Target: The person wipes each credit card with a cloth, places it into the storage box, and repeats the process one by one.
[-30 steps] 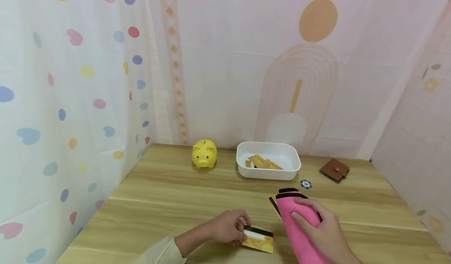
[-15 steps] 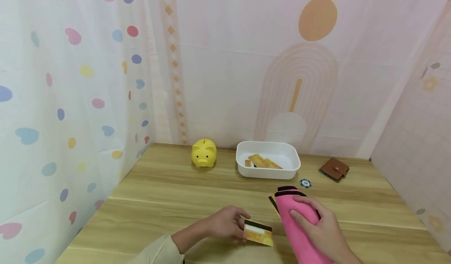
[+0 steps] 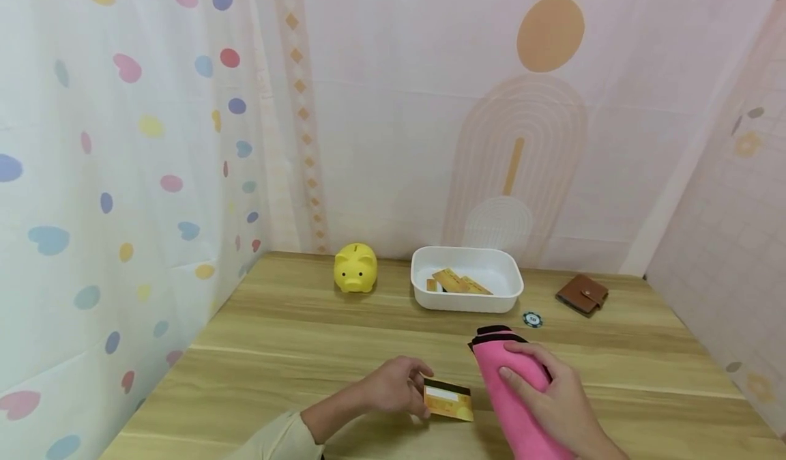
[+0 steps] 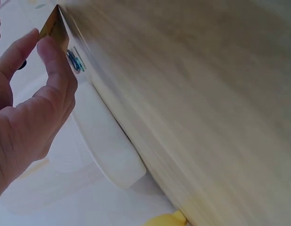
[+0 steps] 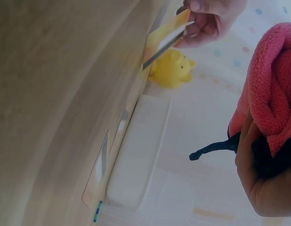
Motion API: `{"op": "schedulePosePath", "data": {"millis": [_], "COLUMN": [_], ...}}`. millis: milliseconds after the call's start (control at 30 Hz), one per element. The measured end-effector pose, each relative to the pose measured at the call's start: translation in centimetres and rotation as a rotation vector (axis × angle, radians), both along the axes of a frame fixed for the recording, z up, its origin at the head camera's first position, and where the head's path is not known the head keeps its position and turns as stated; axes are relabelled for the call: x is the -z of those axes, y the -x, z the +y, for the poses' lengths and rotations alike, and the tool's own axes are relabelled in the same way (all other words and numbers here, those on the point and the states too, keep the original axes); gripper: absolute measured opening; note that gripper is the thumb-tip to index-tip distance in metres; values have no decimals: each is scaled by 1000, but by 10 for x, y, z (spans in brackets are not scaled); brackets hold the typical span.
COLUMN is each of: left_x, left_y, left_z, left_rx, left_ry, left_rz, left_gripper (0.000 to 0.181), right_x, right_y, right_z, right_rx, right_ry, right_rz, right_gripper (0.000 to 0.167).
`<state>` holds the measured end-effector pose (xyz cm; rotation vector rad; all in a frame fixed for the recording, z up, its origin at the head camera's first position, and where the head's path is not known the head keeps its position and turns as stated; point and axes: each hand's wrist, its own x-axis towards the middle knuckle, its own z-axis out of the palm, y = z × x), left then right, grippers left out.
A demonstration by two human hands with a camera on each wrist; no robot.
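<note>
Nearest my camera: left hand (image 3: 396, 386), thumb and forefinger pinching the end of a gold card (image 3: 451, 409), stripe side up, tilted. Whether its low edge touches the table (image 3: 307, 351), I cannot tell. Right hand (image 3: 555, 392) beside it, fingers curled round a bunched pink cloth (image 3: 500, 378), card and cloth apart.

Just past the cloth, a second card (image 5: 95, 179) lies on the wood, mostly hidden from my head view. Farther: poker chip (image 3: 532, 319), loose before the white tray (image 3: 467, 303). In the tray, at least two tray cards (image 3: 450, 281).

My tally: I judge this partway. Those in the tray look dealt with; held card, second card and chip remain outside. Brown wallet (image 3: 582, 295) and yellow piggy bank (image 3: 355, 269) flank the tray, neither handled.
</note>
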<state>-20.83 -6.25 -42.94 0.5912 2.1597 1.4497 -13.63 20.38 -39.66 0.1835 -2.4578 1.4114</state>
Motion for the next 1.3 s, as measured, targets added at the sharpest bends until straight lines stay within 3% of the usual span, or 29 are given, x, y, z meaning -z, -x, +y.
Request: {"op": "schedulePosePath", "data": {"millis": [300,533,700,867,1067,1300], "left_x": [-7,-15,-19,-23,-25,-23], "left_y": [3,3,3,4,4,3], "left_z": [3,7,12,16,21,28], "left_rx": [-31,-73,-95,-90,-81,-46], "left_ry": [-40,-155,-229,-271,-261,-329], "left_rz": [83,121,125,102,163,207], "left_gripper": [61,63,62,59,58,63], "right_x": [-2,-5,-4,-3,-3,0], "right_y": [3,8,13,17,20,22], "right_z": [-3,-7,-10,-14,-19,-26], "right_rx": [-19,-22,-30,-37,-62,-94], "right_ry": [34,87,68,44,17,6], "right_rz": [10,-13,22,48,110,156], "right_gripper": [32,33,33,33,32,31]}}
